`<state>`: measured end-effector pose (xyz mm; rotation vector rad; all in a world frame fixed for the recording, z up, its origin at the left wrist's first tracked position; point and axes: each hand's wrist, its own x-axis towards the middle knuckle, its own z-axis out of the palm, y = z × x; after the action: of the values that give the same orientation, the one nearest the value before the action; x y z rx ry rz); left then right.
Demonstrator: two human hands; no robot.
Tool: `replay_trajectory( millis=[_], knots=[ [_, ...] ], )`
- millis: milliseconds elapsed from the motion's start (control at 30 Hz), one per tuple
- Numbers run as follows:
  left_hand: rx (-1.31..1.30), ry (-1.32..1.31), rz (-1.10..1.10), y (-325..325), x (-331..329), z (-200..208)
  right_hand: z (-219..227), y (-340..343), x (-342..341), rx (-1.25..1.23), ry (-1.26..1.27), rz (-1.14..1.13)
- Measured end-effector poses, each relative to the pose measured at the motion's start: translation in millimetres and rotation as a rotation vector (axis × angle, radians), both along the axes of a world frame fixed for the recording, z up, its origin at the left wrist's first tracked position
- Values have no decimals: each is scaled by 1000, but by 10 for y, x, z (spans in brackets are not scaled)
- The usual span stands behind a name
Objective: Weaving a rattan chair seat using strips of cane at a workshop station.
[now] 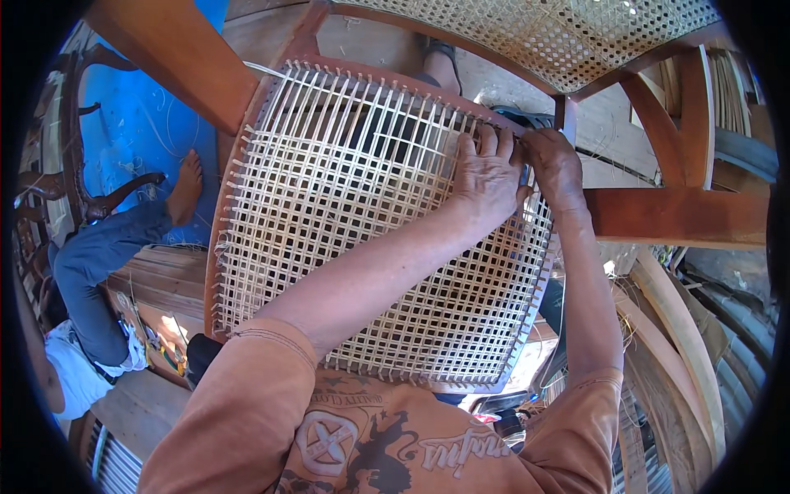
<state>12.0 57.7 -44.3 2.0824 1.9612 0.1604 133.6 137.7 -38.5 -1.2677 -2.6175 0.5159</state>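
A chair seat (387, 214) of pale cane strips, woven in an open grid, stretches across a reddish-brown wooden frame. The short cane ends stick up along its edge. At the seat's far right corner my left hand (487, 171) lies over the weave, its fingers bent down at the rim. Beside it, my right hand (555, 165) curls over the same corner with its fingers pressed together. A small grey-blue piece (524, 175) shows between the hands; its kind is unclear. Whatever the fingertips grip is hidden. Toward the far edge the weave is looser, mostly lengthwise strands.
Wooden chair legs (177, 53) rise at the far left, and a finished cane panel (535, 33) spans the top. Another person's bare foot (186, 188) and jeans are at left, by a blue sheet (123, 123). Curved wood strips (679, 329) lie at right.
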Motion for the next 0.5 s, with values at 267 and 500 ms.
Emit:
replay_trajectory(
  millis=[267, 500],
  knots=[
    [-21, -17, -7, -23, -25, 8, -123, 83, 10, -49, -56, 70],
    [-16, -111, -21, -25, -56, 11, -178, 145, 20, -111, -13, 60]
  ],
)
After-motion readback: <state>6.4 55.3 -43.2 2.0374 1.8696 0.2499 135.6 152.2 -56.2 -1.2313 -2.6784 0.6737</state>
